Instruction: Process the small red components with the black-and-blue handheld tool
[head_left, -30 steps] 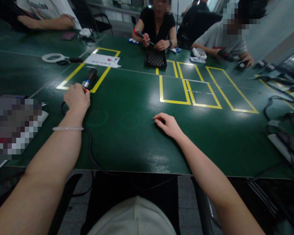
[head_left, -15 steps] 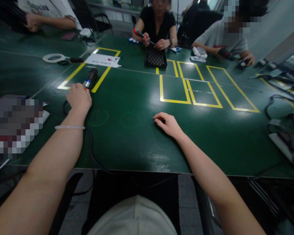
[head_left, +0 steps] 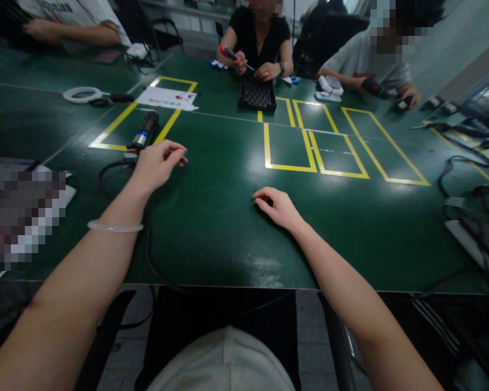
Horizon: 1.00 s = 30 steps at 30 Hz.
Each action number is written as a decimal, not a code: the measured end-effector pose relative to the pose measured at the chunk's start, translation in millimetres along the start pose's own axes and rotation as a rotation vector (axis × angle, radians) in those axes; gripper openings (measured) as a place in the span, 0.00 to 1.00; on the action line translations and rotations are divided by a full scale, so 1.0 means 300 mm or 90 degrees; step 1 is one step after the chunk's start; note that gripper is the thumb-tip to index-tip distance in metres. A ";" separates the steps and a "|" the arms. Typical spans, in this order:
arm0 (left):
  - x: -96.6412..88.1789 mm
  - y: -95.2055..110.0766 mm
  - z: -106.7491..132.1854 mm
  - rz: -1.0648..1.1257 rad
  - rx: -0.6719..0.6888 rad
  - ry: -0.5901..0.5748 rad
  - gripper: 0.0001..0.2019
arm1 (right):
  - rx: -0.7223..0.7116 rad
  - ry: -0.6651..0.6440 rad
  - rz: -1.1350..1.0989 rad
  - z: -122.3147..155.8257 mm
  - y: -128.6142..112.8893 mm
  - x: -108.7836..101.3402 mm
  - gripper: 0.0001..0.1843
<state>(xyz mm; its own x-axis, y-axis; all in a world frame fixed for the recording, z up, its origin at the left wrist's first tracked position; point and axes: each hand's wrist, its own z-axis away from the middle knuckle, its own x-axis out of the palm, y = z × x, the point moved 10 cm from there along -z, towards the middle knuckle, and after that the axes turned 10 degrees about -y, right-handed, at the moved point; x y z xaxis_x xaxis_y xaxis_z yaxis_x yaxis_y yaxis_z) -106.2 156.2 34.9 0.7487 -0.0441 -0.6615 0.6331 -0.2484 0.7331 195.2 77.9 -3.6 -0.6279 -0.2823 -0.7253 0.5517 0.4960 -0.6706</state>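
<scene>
A black cylindrical power tool (head_left: 144, 130) with a silver section and a blue band lies inside the left yellow tape frame, a cable at its near end. Just to the right of that end is my left hand (head_left: 158, 163), off the tool, its fingers loosely bent with nothing visible in them. A clear bangle (head_left: 114, 226) circles the left wrist. My right hand (head_left: 279, 206) rests on the green table (head_left: 236, 244), fingers relaxed and curved, a gap between thumb and forefinger. It holds nothing.
White paper (head_left: 167, 99) and a coiled white cable (head_left: 81, 95) lie beyond the tool. Opposite, a person holds a red-and-black screwdriver (head_left: 230, 53) over a black tray (head_left: 257, 98). Another person is at the right with a dark tool (head_left: 375, 88). Black cables (head_left: 444, 179) run along the right.
My left hand has come off the near end of the power tool and shifted right. The tool stays on the table. My right hand has hardly moved.
</scene>
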 end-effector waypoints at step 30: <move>0.533 0.296 0.173 0.168 0.088 -0.432 0.18 | -0.015 -0.049 -0.156 -0.002 -0.046 0.052 0.07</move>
<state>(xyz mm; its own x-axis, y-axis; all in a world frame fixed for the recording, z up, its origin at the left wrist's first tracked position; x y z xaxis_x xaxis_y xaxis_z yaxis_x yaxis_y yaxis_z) 59.4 76.8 -14.1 0.5583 -0.6961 -0.4513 0.3849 -0.2646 0.8842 177.5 67.3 -5.6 -0.6967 -0.4578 -0.5523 0.3747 0.4243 -0.8243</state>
